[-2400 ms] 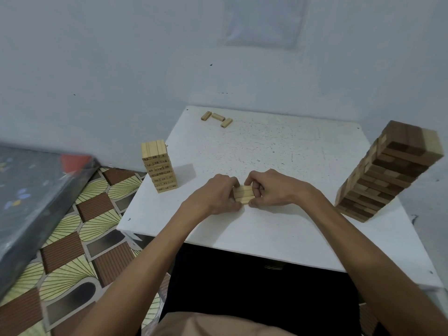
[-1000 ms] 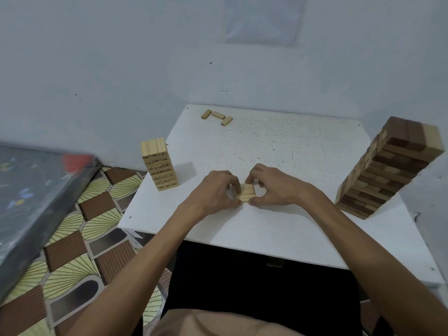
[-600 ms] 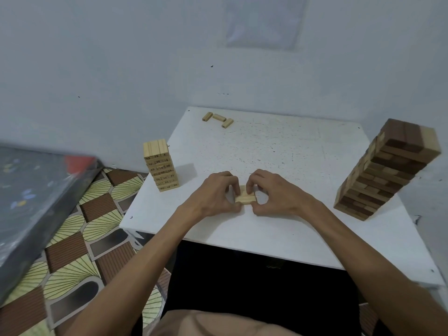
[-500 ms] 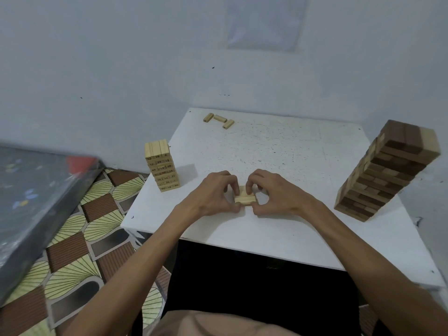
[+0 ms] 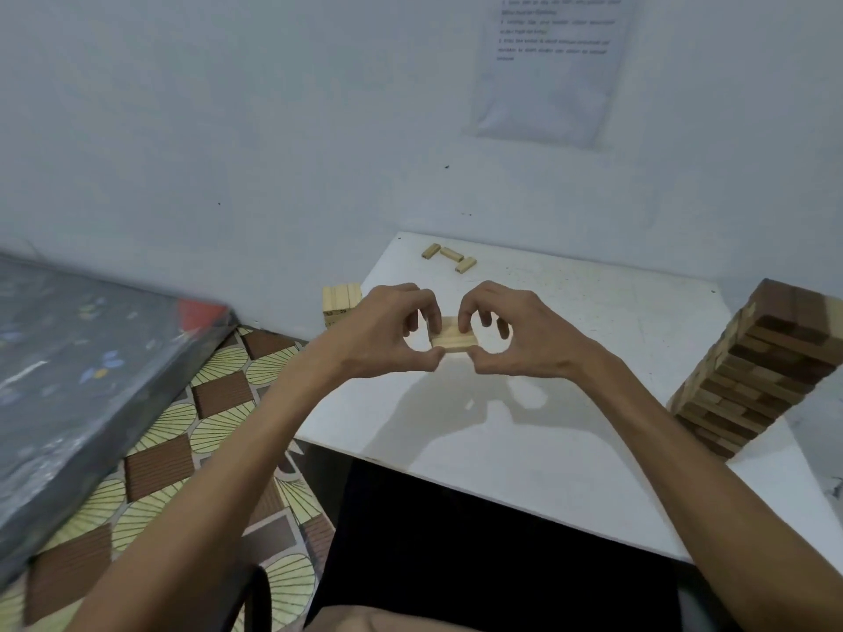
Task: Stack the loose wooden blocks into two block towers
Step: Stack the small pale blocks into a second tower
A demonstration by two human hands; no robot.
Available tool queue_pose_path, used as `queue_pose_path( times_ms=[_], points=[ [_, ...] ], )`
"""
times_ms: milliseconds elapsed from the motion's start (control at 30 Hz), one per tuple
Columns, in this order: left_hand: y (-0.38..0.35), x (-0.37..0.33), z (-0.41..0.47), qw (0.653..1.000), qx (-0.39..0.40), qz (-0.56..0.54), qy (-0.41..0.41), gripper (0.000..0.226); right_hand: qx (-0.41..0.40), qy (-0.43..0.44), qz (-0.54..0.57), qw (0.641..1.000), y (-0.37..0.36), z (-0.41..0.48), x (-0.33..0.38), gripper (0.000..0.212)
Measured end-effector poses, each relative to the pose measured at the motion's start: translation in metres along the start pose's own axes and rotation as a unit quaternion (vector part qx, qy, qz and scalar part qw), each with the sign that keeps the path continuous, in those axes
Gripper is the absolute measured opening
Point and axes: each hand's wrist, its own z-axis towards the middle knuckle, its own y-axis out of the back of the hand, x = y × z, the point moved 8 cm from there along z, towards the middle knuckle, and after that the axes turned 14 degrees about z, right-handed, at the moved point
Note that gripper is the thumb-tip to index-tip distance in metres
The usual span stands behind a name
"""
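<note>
Whereas half a second ago the bundle of pale wooden blocks point(image 5: 454, 337) lay on the white surface point(image 5: 593, 321) under both hands, it now hangs clear of it, raised between them, and their shadow point(image 5: 456, 417) falls on the surface at 6 o'clock from the bundle. The left hand point(image 5: 383, 333) pinches the bundle's left end, its grip narrow, thumb on the near edge and fingers curled over the far side. The right hand point(image 5: 515, 335) holds the right end the same way.

With the hands lifted, the left one now covers most of the pale block tower point(image 5: 341, 299) at 9 o'clock, which stood fully in sight before. The two-tone block tower point(image 5: 766, 367) stands unchanged at 3 o'clock, near the surface's right edge. Three loose blocks point(image 5: 450, 255) lie as before at 12 o'clock, by the far edge. More of the sheet of paper point(image 5: 552, 70) on the wall shows, its print too small to read.
</note>
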Motion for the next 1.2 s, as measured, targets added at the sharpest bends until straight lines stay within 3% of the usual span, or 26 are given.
queue_pose_path(
  times_ms=[367,767,1200],
  points=[
    [0.056,0.052,-0.015,0.999,-0.019,0.012,0.026,0.037,0.017,0.042,-0.006,0.999,-0.017,0.072,0.034,0.027],
    [0.063,0.121,-0.031,0.997,-0.026,-0.008,0.078,0.032,0.077,0.036,-0.021,0.996,-0.058,0.128,0.039,0.027],
    [0.054,0.142,-0.020,0.998,-0.008,0.000,0.065,0.044,0.101,-0.004,-0.040,0.994,-0.069,0.146,0.018,0.027]
  ],
)
